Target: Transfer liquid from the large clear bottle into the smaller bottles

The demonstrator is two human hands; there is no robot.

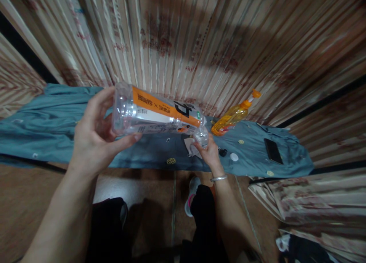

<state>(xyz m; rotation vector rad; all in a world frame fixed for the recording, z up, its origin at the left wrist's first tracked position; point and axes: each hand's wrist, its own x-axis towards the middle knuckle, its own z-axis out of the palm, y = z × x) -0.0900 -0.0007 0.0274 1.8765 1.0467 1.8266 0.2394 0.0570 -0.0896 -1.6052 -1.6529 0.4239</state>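
Observation:
A clear plastic bottle (154, 112) with an orange and white label is held almost level above the cloth, its base toward the left and its neck toward the right. My left hand (98, 131) wraps round the base end, with the thumb along the near side. At the neck end, my right hand (210, 150) has its fingers closed round a small clear piece; whether this is the bottle's neck or a separate item, I cannot tell. Beneath that hand lies a pale crumpled piece (192, 147) on the cloth.
Teal cloth (148, 152) covers a narrow surface before a patterned curtain (177, 45). To the right are an orange pump bottle (230, 120), a black cap (222, 152), a white round cap (234, 157) and a dark phone (273, 151). Dark bars flank the surface.

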